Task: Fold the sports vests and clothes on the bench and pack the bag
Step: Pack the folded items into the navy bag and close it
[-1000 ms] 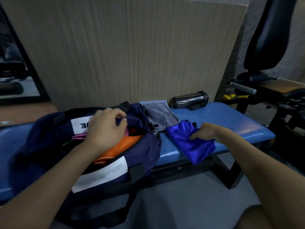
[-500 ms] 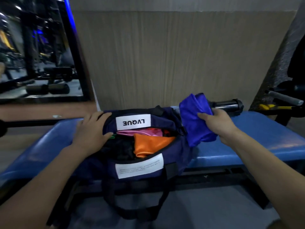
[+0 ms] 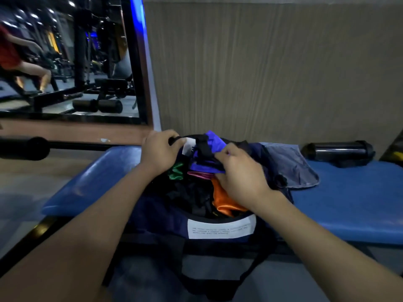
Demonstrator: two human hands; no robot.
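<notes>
**Caller:** Half a second back that blue vest [image 3: 209, 158] was up in the air at two o'clock of the bag; now it's in the mouth of the navy bag [image 3: 161, 216], riding on top of the pile!

**Analyst:** Right hand [image 3: 241, 178] has its fingers curled into the blue fabric, pinching it as it goes down. Left hand [image 3: 160, 152] is at eleven o'clock, fingers wrapped round the far rim, holding the opening wide.

**Caller:** Crowded in there: orange garment [image 3: 222, 202] at five o'clock of the opening, a pink one [image 3: 199, 175] just under the blue, green [image 3: 176, 171] at nine, black stuff in the middle.

**Analyst:** To do this well, I'd press the vest flat so the fold survives, and keep that rim pulled back until the hand is out. The black strap [image 3: 204, 146] crosses the blue; mind it doesn't snag.

**Caller:** Grey cloth [image 3: 292, 168] and a dark bottle [image 3: 340, 151] wait on the blue tabletop [image 3: 359, 203] at three o'clock.
</notes>
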